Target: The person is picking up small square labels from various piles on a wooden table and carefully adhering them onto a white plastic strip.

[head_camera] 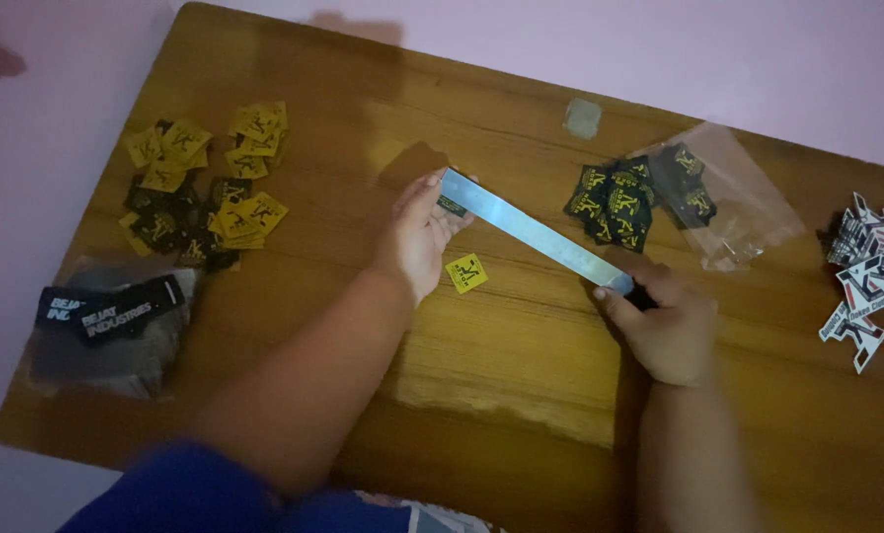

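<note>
Metal strip (533,233): right hand (667,331) fingers closed over its lower end, hiding it; left hand (420,235) pinches the upper end, a dark label blurred there.

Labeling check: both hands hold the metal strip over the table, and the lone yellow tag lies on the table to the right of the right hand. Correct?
Not quite. In the head view the yellow tag lies between the hands, just right of the left hand and under the metal strip. The right hand is further right. Both hands do hold the strip over the table.
</note>
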